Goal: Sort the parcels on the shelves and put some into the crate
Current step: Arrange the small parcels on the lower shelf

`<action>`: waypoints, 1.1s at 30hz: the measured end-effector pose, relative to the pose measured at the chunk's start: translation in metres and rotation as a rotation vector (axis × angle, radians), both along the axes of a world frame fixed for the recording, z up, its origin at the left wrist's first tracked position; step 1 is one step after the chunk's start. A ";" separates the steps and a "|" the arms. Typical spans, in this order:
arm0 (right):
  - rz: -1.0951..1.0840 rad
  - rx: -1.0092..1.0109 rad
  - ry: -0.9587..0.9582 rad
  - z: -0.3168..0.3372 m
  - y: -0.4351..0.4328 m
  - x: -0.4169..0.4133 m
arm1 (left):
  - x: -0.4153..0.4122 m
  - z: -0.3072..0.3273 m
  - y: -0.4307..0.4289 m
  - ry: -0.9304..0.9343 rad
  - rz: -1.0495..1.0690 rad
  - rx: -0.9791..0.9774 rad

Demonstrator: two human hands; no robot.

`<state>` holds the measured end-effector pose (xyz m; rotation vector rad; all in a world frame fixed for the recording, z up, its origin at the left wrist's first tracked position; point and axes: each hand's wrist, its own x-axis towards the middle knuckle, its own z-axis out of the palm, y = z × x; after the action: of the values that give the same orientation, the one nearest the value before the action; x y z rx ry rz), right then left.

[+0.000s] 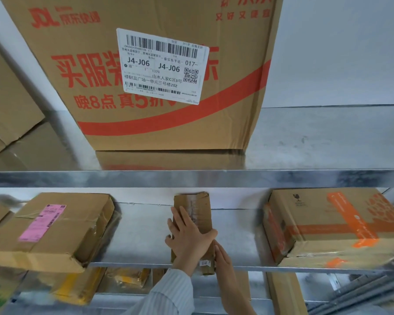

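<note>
A narrow brown parcel (pixel 201 211) wrapped in clear tape lies lengthwise on the middle metal shelf (pixel 143 237), its front end over the shelf's edge. My left hand (pixel 188 235), in a striped sleeve, lies flat on top of it with the thumb hooked over its right edge. My right hand (pixel 223 263) presses against the parcel's right front side. Together the two hands clamp the parcel. No crate is in view.
A large red-printed carton (pixel 168 123) with a white label stands on the upper shelf (pixel 305 178). A battered box with a pink label (pixel 55 230) sits to the left and an orange-printed box (pixel 328 226) to the right. Yellow-taped parcels (pixel 77 287) lie on the shelf below.
</note>
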<state>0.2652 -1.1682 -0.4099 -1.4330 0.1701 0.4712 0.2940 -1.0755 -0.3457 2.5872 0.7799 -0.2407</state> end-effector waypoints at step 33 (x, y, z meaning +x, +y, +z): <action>-0.150 -0.161 -0.001 0.005 0.007 0.006 | -0.029 -0.030 0.074 -0.329 0.090 -1.038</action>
<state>0.2708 -1.1615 -0.4053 -1.5648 0.3187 0.3392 0.2650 -1.0013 -0.3752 1.5494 0.4558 -0.1293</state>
